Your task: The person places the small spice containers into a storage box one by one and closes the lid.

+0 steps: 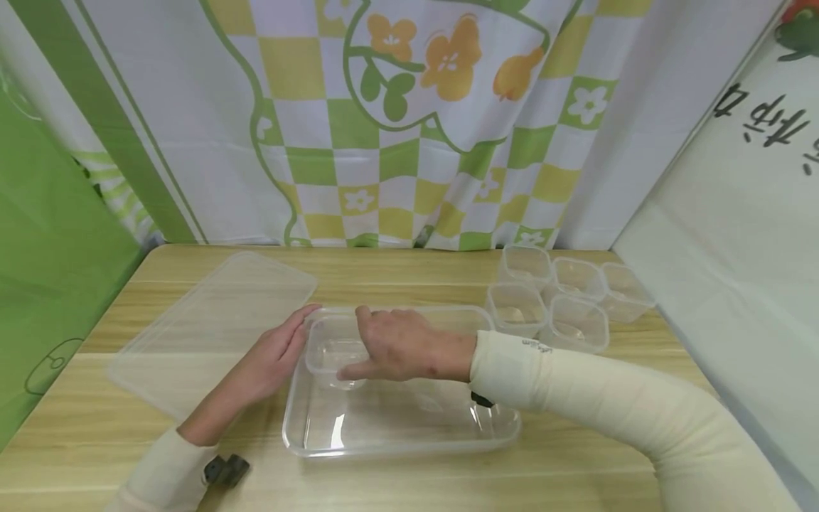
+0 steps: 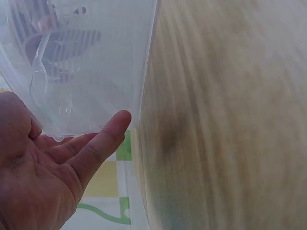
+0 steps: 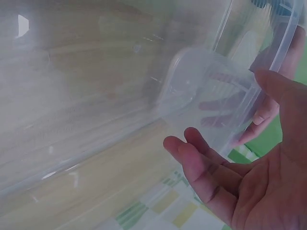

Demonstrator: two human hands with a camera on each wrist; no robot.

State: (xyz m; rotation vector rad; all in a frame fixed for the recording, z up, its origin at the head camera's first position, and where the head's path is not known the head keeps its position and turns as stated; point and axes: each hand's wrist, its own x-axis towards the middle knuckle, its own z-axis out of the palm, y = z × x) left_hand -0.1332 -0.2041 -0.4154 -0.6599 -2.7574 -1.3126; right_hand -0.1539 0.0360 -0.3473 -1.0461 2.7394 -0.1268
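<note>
A large clear plastic box [image 1: 397,427] stands without a lid on the table. Inside its back left corner is a small clear plastic container [image 1: 329,348]. My right hand [image 1: 397,345] spans that container, thumb at the front rim and bent fingers at the back; the right wrist view shows the small container [image 3: 192,91] between thumb and fingers [image 3: 192,153]. From outside, my left hand [image 1: 275,355] rests against the big box's back left corner. In the left wrist view its fingers [image 2: 98,151] lie fairly straight along the box wall [image 2: 105,72].
Several more small clear containers [image 1: 515,309] stand grouped at the back right of the table [image 1: 358,274]. A large translucent lid [image 1: 205,320] lies flat on the left. Behind the table hangs a patterned curtain [image 1: 397,163]; a white wall panel [image 1: 723,235] borders the right side.
</note>
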